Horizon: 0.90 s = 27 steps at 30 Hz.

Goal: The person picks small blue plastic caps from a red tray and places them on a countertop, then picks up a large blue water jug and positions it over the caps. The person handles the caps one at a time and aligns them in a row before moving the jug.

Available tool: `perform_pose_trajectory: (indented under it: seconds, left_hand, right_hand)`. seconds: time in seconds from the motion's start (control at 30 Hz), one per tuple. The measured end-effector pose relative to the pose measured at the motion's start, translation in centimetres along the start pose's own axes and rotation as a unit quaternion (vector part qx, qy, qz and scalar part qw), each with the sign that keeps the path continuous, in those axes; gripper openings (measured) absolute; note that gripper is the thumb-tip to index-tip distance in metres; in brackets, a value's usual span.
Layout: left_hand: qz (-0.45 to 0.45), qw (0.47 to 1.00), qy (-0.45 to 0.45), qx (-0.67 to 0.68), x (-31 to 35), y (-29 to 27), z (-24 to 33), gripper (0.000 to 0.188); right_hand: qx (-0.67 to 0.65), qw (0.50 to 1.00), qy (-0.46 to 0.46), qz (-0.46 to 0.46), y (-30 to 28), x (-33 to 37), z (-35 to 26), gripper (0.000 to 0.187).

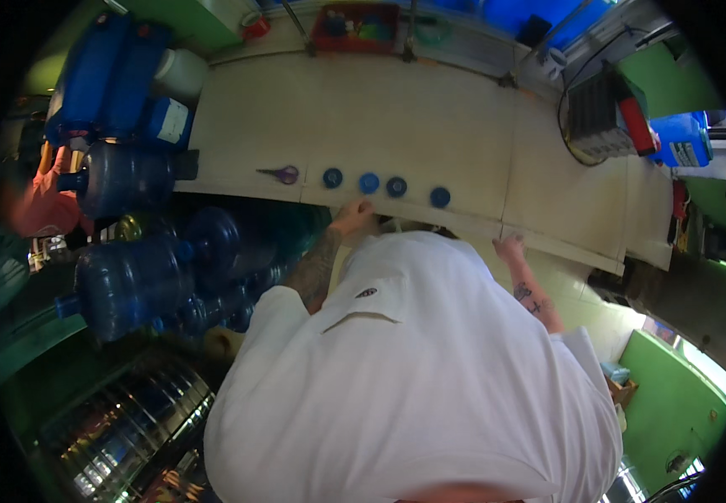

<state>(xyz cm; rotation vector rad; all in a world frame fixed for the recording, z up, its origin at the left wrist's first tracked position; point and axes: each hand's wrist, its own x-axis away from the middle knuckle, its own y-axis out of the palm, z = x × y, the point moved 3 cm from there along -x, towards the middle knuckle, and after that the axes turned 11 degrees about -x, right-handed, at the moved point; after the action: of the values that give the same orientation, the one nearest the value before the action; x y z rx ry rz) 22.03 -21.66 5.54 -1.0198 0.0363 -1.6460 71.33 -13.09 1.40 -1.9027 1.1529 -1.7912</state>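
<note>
Four-sided no more than a hand's width from the counter's front edge, several round blue bottle caps stand in a loose row: a dark one (pixel 333 178), a brighter one (pixel 369 183), another dark one (pixel 396 187) and one set apart at the right (pixel 439 197). Purple-handled scissors (pixel 284 174) lie left of them. My left hand (pixel 354 218) is closed at the counter edge, just below the bright cap; what it holds, if anything, is hidden. My right hand (pixel 509 246) is at the edge farther right, fingers pinched together, their contents too small to make out.
Large blue water jugs (pixel 128 281) crowd the left side, with blue jerrycans (pixel 116 80) beyond. A red tray (pixel 354 29) stands at the counter's back. On the right are a grey crate (pixel 601 117) and a blue container (pixel 681 141). Another person's red sleeve (pixel 49 205) shows far left.
</note>
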Motion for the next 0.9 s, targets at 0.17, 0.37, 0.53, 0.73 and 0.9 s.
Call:
perform_pose_trajectory:
  seconds: [0.17,0.37,0.53,0.73,0.9]
  left_hand:
    - [0.0,0.974,0.06,-0.217,0.5,0.7,1.7,0.061]
    - [-0.077,0.968,0.067,-0.228,1.2,1.9,0.9,0.07]
    - [-0.102,0.961,0.062,-0.25,0.6,1.8,0.9,0.07]
    - [-0.111,0.962,0.042,-0.246,0.8,1.7,1.1,0.068]
    - [-0.099,0.967,0.048,-0.23,0.6,1.7,0.5,0.066]
  right_hand:
    - [0.008,1.0,0.0,0.018,0.4,0.4,-0.3,0.104]
    - [-0.005,0.999,-0.02,0.035,0.7,1.4,-0.3,0.105]
    - [-0.013,0.998,-0.031,0.05,0.5,2.4,-0.3,0.104]
    - [-0.014,0.998,0.005,0.069,1.2,1.8,-0.3,0.103]
    - [0.0,0.997,-0.002,0.078,1.2,1.1,-0.4,0.103]
